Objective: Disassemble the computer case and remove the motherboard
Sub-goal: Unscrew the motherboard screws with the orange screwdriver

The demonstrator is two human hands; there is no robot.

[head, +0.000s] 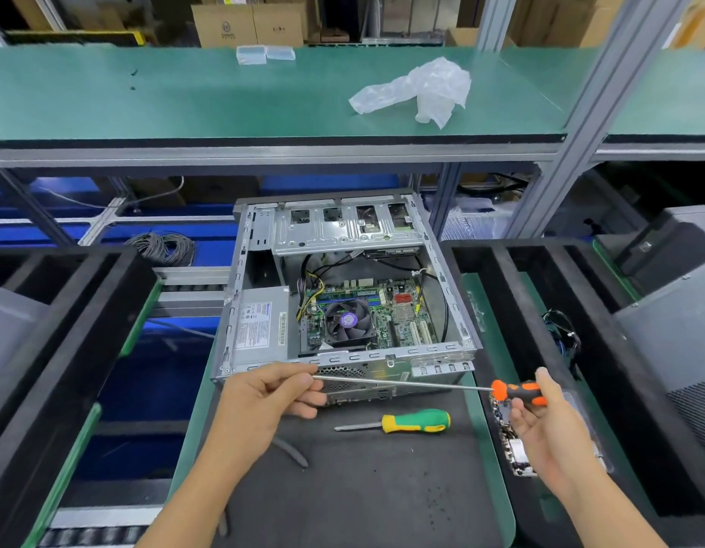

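Note:
An open computer case (453, 294) lies on its side on the dark work mat (362, 488). Inside it the green motherboard (406, 314) shows, with a black CPU fan (348, 322) and a grey power supply (260, 326) to its left. In front of the case I hold a long screwdriver (402, 384) level. My right hand (548, 425) grips its orange and black handle. My left hand (271, 397) pinches the tip end of the metal shaft.
A green and yellow screwdriver (406, 422) lies on the mat below the held one. Black foam trays (86, 330) flank the mat, with a clear tray of small parts (512, 448) under my right hand. A crumpled plastic bag (422, 92) lies on the green shelf (184, 96) above.

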